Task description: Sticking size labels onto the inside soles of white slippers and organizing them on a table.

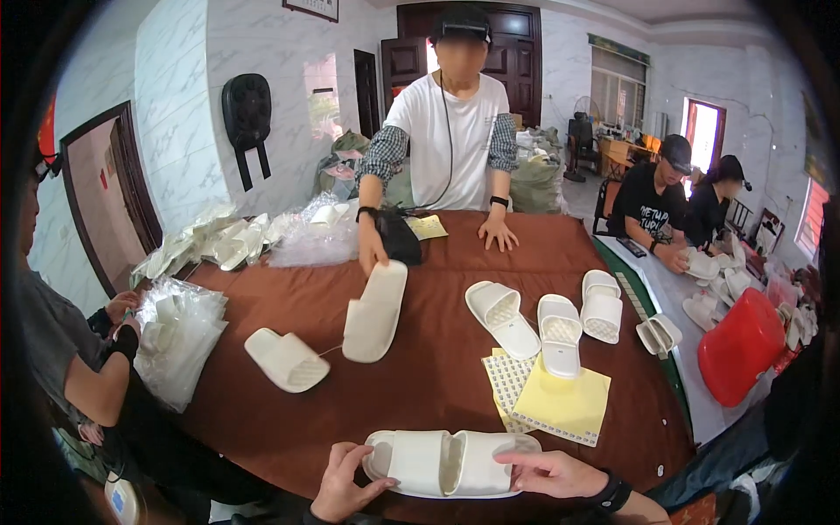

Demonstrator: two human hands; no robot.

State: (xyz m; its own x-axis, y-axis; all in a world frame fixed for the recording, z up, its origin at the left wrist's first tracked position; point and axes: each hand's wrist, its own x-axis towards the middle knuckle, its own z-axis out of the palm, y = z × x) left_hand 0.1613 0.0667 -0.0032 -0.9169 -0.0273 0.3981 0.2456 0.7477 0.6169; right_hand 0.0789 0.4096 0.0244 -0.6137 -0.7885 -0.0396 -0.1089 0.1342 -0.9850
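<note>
At the near edge of the table, two white slippers lie end to end, a left one and a right one, straps close together in the middle. My left hand pinches the outer end of the left slipper between thumb and fingers. My right hand is closed on the right slipper, fingers over its strap and outer end. Just beyond lie yellow sticker sheets with small printed labels. One white slipper rests partly on them, with others beside it.
Across the brown-covered table, a person holds up a white slipper; another slipper lies nearby. Plastic-bagged slippers are at left, beside another person. Two people sit at right near a red stool and more slippers.
</note>
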